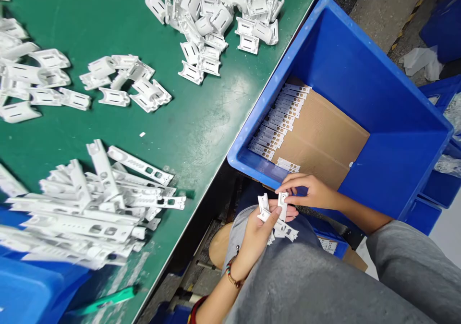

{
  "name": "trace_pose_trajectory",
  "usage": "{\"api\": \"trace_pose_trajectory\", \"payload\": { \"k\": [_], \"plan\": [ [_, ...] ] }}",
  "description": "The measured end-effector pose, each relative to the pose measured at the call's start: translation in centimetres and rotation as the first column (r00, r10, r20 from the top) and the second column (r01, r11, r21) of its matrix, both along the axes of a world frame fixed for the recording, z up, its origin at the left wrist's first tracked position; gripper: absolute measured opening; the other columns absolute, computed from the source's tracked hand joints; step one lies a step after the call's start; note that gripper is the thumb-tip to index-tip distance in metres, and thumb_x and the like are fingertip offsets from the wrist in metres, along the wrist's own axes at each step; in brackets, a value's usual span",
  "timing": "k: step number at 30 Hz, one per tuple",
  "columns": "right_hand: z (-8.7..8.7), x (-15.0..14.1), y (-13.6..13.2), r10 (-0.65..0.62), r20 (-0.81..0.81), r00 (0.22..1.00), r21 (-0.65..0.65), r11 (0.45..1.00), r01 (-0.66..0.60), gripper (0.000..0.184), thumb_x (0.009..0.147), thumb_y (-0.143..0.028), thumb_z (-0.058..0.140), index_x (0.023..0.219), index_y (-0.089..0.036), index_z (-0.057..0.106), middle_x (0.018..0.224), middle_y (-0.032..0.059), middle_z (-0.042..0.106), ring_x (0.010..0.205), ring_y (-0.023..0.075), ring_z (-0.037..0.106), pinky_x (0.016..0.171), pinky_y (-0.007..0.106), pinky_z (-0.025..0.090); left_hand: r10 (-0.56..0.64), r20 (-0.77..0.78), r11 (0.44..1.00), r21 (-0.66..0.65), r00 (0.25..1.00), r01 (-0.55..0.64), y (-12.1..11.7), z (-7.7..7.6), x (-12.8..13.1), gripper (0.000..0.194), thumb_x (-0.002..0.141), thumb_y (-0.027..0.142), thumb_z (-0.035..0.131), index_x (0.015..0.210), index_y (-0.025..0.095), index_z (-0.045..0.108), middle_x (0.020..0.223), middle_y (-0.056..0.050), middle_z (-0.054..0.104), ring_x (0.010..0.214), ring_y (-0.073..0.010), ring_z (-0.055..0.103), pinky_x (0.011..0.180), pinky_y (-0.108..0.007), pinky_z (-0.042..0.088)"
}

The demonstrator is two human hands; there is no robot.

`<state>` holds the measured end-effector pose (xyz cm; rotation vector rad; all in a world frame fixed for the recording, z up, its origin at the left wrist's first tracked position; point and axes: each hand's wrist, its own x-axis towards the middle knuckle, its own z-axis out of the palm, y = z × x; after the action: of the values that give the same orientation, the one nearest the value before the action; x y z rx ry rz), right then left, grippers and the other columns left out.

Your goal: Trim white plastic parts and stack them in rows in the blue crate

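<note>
Above my lap, my left hand (pixel 257 230) is closed around several short white plastic parts (pixel 264 204) with notched ends, which fan out past its fingers. My right hand (pixel 308 189) reaches in from the other side. Its thumb and fingertips pinch the top end of one white plastic part (pixel 283 200) that stands up from the bunch. Just beyond both hands is a large blue bin (pixel 264 169) with a cardboard sheet (pixel 329 132) on its bottom. Rows of white plastic strips (pixel 277 122) lie on the sheet along the bin's left side.
The green table (pixel 201 141) carries piles of curved white covers (pixel 212 17) and a heap of long white strips (pixel 93 204). A green-handled tool (pixel 115 296) lies near a blue container (pixel 29 285). More blue bins (pixel 437 189) stand at the right.
</note>
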<state>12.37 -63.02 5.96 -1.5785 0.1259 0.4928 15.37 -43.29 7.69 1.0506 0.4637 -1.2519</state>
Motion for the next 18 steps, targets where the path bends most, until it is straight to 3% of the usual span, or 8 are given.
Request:
{"api": "trace_pose_trajectory", "payload": {
  "k": [5,10,13,15,17,18],
  "plan": [
    [0.3,-0.5,0.7,-0.119,-0.214,0.969,0.114,0.983,0.146,0.026,0.087,-0.036,0.068,0.107,-0.020,0.073,0.098,0.0062,0.066,0.080,0.0141,0.063,0.063,0.023,0.055,-0.054,-0.038,0.992,-0.120,0.998,0.049,0.4,0.2,0.3,0.030,0.081,0.040,0.073,0.097,0.014,0.074,0.096,-0.012,0.076,0.084,-0.0267,0.074,0.079,-0.037,0.059],
    [0.8,-0.5,1.5,-0.112,-0.235,0.966,0.139,0.979,0.147,0.026,0.085,-0.036,0.070,0.104,-0.020,0.074,0.097,0.0058,0.066,0.074,0.0126,0.062,0.060,0.023,0.054,-0.172,-0.009,0.966,-0.197,0.985,0.167,0.6,0.2,0.2,0.028,0.087,0.038,0.065,0.089,0.012,0.075,0.078,-0.011,0.073,0.067,-0.0209,0.069,0.068,-0.031,0.056],
    [1.5,-0.2,1.1,-0.163,-0.223,0.961,0.116,0.974,0.192,0.023,0.085,-0.037,0.070,0.099,-0.020,0.075,0.097,0.0055,0.068,0.074,0.0129,0.063,0.065,0.024,0.054,-0.100,-0.091,0.970,-0.230,0.991,0.077,0.4,0.2,-0.1,0.025,0.086,0.033,0.066,0.099,0.013,0.073,0.097,-0.013,0.075,0.084,-0.0256,0.072,0.081,-0.038,0.057],
    [1.9,0.0,-0.2,-0.256,-0.219,0.941,0.084,0.956,0.280,0.025,0.087,-0.040,0.067,0.100,-0.020,0.075,0.096,0.0051,0.069,0.072,0.0132,0.063,0.064,0.026,0.054,0.013,-0.135,0.971,-0.236,0.991,-0.045,0.4,0.1,-0.2,0.028,0.082,0.026,0.069,0.106,0.013,0.070,0.108,-0.013,0.073,0.098,-0.0273,0.070,0.091,-0.040,0.055],
    [1.4,0.3,-2.3,-0.389,-0.177,0.904,0.011,0.918,0.397,0.028,0.090,-0.044,0.063,0.105,-0.022,0.073,0.092,0.0037,0.069,0.069,0.0135,0.061,0.064,0.027,0.054,0.135,-0.147,0.962,-0.219,0.980,-0.165,0.5,0.0,-0.2,0.031,0.077,0.021,0.071,0.107,0.013,0.068,0.104,-0.011,0.073,0.096,-0.0248,0.070,0.088,-0.036,0.056],
    [0.7,0.5,-3.7,-0.450,-0.130,0.884,-0.048,0.893,0.448,0.029,0.091,-0.045,0.061,0.107,-0.024,0.072,0.091,0.0031,0.069,0.069,0.0141,0.060,0.065,0.028,0.054,0.170,-0.147,0.959,-0.201,0.974,-0.198,0.6,-0.1,-0.2,0.030,0.076,0.021,0.071,0.105,0.013,0.066,0.095,-0.009,0.073,0.086,-0.0210,0.071,0.078,-0.031,0.058]
  ]
}}
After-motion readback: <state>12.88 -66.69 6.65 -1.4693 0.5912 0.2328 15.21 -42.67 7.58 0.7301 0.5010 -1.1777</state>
